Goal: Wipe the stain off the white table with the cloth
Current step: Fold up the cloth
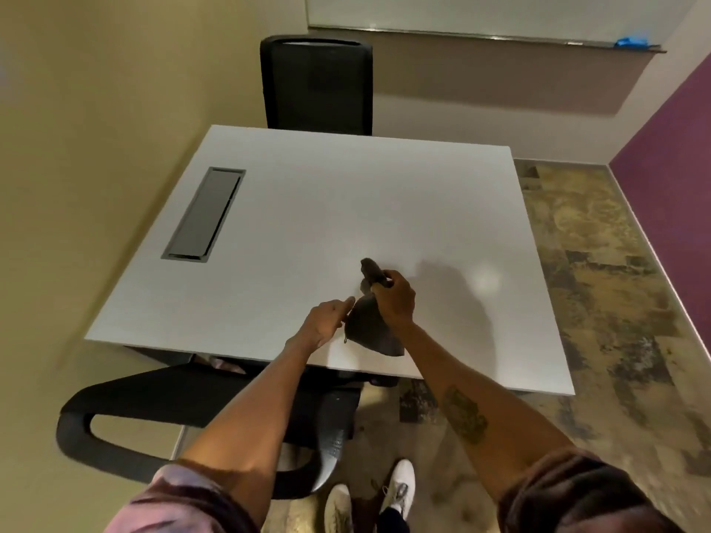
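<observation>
Nearest the camera are two pinkish, mottled sleeves (181,502) pushed up above the elbows, and below them a pair of white shoes (400,482) on the patterned floor (600,302). Both bare forearms reach forward over the near edge of the table (346,194); the right one carries a tattoo (465,415).

The right hand (396,298) is raised a little above the tabletop, knuckles up, its fingers curled closed around a bunched part of the dark cloth (371,327). The rest of the cloth hangs from the fist in a loose fold towards the table's near edge, and a small tuft of it sticks out beyond the fingers. The left hand (327,321) sits just beside the cloth, thumb and fingers extended towards it; whether they pinch the fabric or only touch it is hard to tell from here.

The table is white and square, with a grey hatch (204,215) sunk into its left side. No stain stands out on the surface, though a bright glare spot (486,280) lies to the right of the hands.

A black chair (317,84) stands at the far side, another (154,409) is pulled up at the near left. A whiteboard (500,13) hangs on the far wall, something blue (631,42) on its ledge, and the right wall (673,121) is purple.
</observation>
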### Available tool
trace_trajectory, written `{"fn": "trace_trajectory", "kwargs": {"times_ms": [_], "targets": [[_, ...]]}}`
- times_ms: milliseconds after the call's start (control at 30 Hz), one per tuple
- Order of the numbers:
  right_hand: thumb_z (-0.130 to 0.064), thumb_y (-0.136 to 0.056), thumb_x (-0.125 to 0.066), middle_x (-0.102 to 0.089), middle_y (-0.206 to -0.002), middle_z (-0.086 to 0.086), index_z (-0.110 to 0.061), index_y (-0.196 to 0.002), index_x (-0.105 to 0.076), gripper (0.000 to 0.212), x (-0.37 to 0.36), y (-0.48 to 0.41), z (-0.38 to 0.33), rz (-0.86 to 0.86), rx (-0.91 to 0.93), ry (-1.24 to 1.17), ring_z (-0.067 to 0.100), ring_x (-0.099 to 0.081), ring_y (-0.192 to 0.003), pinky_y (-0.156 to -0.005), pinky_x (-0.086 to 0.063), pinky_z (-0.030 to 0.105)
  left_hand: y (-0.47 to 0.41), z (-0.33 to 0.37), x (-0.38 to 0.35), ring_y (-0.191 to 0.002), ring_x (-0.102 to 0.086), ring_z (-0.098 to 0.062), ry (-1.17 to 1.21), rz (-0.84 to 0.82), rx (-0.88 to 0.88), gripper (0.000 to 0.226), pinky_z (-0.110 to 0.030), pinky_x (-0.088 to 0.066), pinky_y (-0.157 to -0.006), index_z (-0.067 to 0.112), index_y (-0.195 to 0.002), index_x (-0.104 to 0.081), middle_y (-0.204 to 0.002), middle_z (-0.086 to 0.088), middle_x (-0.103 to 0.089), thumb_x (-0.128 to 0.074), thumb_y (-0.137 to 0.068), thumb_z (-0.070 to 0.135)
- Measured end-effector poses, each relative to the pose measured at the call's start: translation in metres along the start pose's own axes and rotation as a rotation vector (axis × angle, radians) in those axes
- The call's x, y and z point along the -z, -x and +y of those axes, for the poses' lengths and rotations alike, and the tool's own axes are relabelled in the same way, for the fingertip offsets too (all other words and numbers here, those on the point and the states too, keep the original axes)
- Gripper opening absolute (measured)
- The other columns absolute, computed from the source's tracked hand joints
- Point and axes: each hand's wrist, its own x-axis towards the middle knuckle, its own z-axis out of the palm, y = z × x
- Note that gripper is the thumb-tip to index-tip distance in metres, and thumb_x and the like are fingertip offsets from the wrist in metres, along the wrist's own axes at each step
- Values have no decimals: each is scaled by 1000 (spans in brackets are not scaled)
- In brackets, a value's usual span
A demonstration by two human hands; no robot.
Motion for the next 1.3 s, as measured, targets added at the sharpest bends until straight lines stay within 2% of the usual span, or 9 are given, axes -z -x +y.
{"fn": "trace_trajectory", "kwargs": {"times_ms": [133, 300, 400, 600, 700, 900, 1000, 1100, 1300], "targets": [[-25, -94, -60, -66, -125, 14, -10, -125, -60, 35, -10, -12, -20, -72, -26, 6, 33, -60, -117, -104, -47, 40, -1, -7, 13, -113, -61, -32, 62, 41, 19, 56, -36, -43, -97, 9, -122, -66, -125, -11, -67, -48, -100, 57], [-36, -96, -58, -66, -124, 13, -8, -124, -61, 40, -27, -22, -39, -166, -36, -63, 32, -62, -116, -104, -49, 43, -2, -16, 22, -130, -53, -28, 96, 31, 82, 72, -32, -37, -96, 16, -149, -47, -148, -7, -54, -72, -90, 47], [-33, -94, -62, -65, -127, 13, -9, -126, -60, 40, -38, -26, -45, -205, -52, -98, 33, -61, -117, -104, -50, 45, -2, -24, 30, -114, -55, -22, 124, 59, 99, 66, -33, -41, -94, 13, -143, -54, -142, -8, -60, -74, -88, 44], [-20, -91, -63, -65, -124, 13, -10, -118, -63, 29, -80, -25, -62, -246, -155, -252, 34, -63, -113, -102, -51, 46, 1, -50, 61, -116, -62, -30, 179, 156, 127, 48, -44, -49, -102, 11, -128, -62, -126, -8, -68, -72, -90, 39], [-17, -89, -64, -67, -117, 11, -14, -108, -64, 19, -110, -17, -73, -277, -197, -305, 31, -64, -103, -98, -54, 44, 4, -70, 83, -103, -61, -23, 217, 217, 147, 45, -32, -49, -84, 12, -118, -62, -115, -4, -66, -72, -88, 43], [-11, -90, -59, -67, -120, 16, -7, -123, -61, 33, -180, -13, -91, -339, -195, -262, 35, -64, -113, -103, -50, 49, 2, -113, 135, -82, -53, -16, 222, 318, 167, 47, -23, -41, -66, 15, -106, -54, -97, -1, -59, -72, -78, 47], [-13, -91, -61, -66, -125, 15, -8, -126, -60, 35, -215, -12, -94, -306, -200, -181, 34, -60, -117, -109, -46, 46, -8, -140, 163, -87, -57, -23, 164, 340, 188, 24, -28, -42, -72, 15, -102, -58, -96, -4, -63, -71, -90, 32], [-14, -91, -61, -65, -126, 14, -10, -128, -58, 37, -249, -13, -98, -302, -211, -133, 33, -59, -119, -111, -44, 44, -15, -166, 187, -94, -60, -28, 97, 334, 230, 24, -32, -42, -80, 11, -107, -64, -99, -8, -66, -70, -92, 28], [-16, -93, -62, -63, -129, 13, -10, -130, -54, 38, -307, -6, -103, -255, -220, -80, 32, -58, -120, -110, -42, 41, -21, -203, 220, -93, -61, -26, 81, 355, 309, 14, -30, -40, -76, 17, -92, -58, -100, -8, -69, -69, -91, 25]]}}
